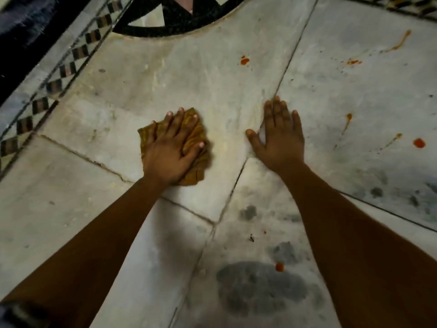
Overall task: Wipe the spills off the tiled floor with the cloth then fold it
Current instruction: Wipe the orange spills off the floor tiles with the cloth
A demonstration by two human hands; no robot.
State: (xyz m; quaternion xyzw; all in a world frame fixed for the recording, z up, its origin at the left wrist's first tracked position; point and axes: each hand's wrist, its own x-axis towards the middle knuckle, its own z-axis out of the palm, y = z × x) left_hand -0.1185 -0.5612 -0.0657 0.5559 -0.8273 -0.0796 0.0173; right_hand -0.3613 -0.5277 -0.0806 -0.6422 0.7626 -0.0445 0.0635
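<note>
Pressing down with straight, spread fingers, the left hand (173, 147) lies flat on a bunched mustard-yellow cloth (189, 138), which sits on the pale tiled floor (94, 221) just beside a grout line. The right hand (280, 136) rests palm-down on bare tile, fingers extended and together, thumb out toward the cloth; the two hands are near each other but apart. Beyond the right hand's fingertips, a red-orange spot (244, 60) sits on the floor. Further to that hand's outer side lie a round red blob (419, 143) and thin orange streaks (347, 119). Nearer the person, between the forearms, another red drop (279, 267) sits beside a dark grey patch (260, 287).
</note>
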